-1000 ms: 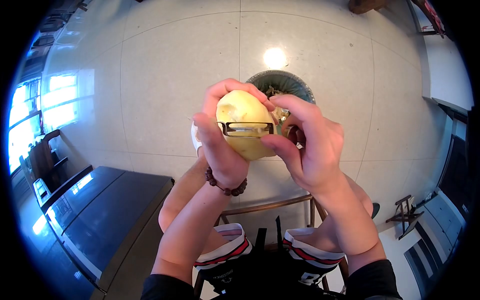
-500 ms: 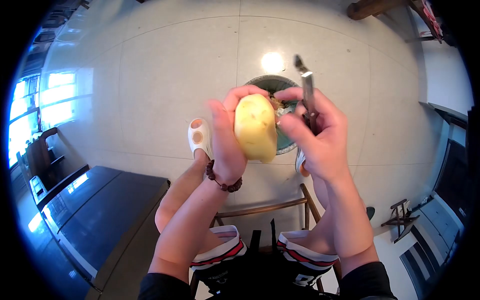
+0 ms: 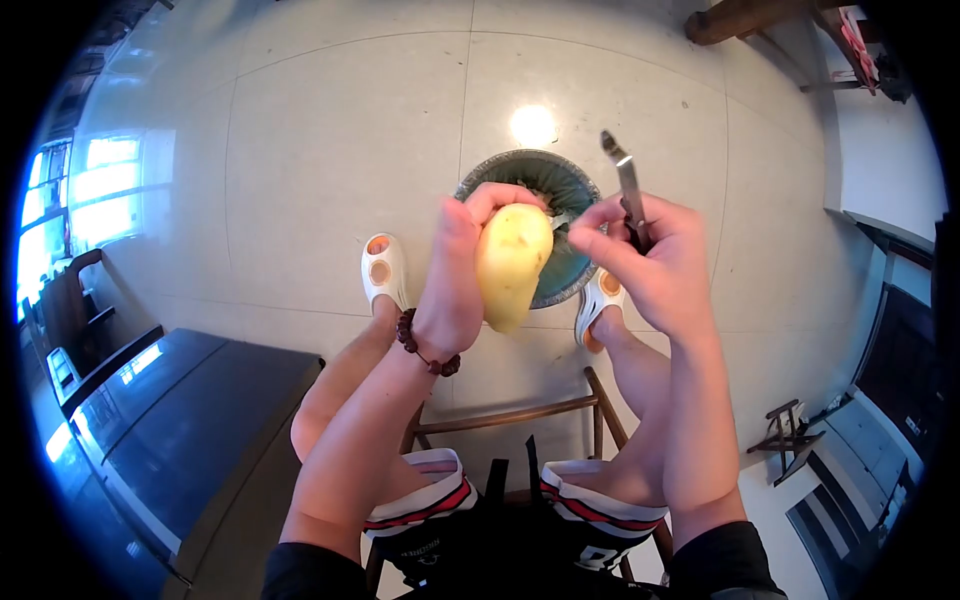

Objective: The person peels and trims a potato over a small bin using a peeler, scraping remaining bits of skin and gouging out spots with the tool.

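In the middle of the head view, my left hand is wrapped round a peeled yellow potato, with the thumb lifted off its side. A few small dark spots mark the potato. To its right, my right hand grips a metal peeler, whose blade end points up and away from me. The peeler is apart from the potato, and its handle is mostly hidden in my fingers. Below both hands stands a round bin with a greenish liner and scraps inside, partly covered by the hands and potato.
White shoes stand either side of the bin on the tiled floor. A wooden chair bar crosses between the legs. A dark glossy table is at lower left, and wooden furniture at upper right.
The potato has turned in my left hand and now leans with its top to the right. My right hand's thumb and fingers have drawn closer together. The view has shifted slightly.
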A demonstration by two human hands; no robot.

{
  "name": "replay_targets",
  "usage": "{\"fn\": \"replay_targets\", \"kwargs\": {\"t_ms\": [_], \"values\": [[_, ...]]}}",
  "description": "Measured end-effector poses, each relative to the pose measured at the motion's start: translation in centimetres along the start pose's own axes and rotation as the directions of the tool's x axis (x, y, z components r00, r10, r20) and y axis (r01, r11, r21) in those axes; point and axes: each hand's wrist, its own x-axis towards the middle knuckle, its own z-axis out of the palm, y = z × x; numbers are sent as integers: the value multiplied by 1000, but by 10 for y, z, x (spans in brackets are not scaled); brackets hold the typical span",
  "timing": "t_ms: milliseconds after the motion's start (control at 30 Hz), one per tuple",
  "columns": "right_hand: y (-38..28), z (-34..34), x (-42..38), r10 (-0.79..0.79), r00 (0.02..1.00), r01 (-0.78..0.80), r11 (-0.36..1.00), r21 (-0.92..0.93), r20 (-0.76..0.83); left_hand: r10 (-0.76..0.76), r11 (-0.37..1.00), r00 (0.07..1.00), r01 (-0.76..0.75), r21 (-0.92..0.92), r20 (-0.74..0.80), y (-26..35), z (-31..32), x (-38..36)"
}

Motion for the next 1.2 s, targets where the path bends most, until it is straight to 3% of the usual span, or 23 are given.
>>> {"fn": "replay_targets", "kwargs": {"t_ms": [33,133,233,333,400,567,633,700,767,833,933,1000,1033,1100,1133,1200], "values": [[1,-2,1,0,1000,0,1000,-2,2,64,990,998,-65,126,10,-1,-3,0],[7,-10,7,122,992,-116,984,-135,41,54,979,995,-69,191,85,1,-11,-1],[31,-17,12,156,982,-122,953,-276,104,-13,995,998,6,104,69,3,-14,0],[45,-14,14,72,978,12,920,-393,198,-19,993,999,15,114,29,-1,-19,2],[45,-12,18,164,975,-118,952,-282,148,-37,992,998,32,124,45,-2,-21,1],[17,0,16,111,980,-86,985,-149,165,-69,984,992,50,173,110,-10,-25,-2],[16,3,16,79,988,-65,992,-107,135,-68,956,978,7,293,196,-11,-27,-2],[11,6,15,26,974,-20,999,-28,225,-35,957,973,-33,288,228,-7,-20,-5],[9,8,13,36,968,-18,997,-76,247,-8,958,966,-67,280,257,-2,-18,-6],[9,9,13,48,962,-15,992,-125,269,-56,952,921,-68,300,385,1,-23,-4],[11,8,17,27,952,31,982,-184,305,-44,941,922,-91,327,384,-1,-22,-5],[12,7,20,-97,939,183,953,-242,331,-69,944,935,-52,326,347,-7,-21,-6],[11,5,21,-95,940,181,953,-244,327,-93,946,947,-13,325,309,-9,-21,-6],[7,2,22,41,984,-9,983,-184,171,-151,949,935,46,313,320,-9,-24,-5],[5,1,22,41,984,-9,983,-184,171,-207,947,921,104,304,329,-9,-25,-4],[2,0,21,37,980,-54,995,83,197,-193,955,936,110,274,295,-7,-24,-6]]}}
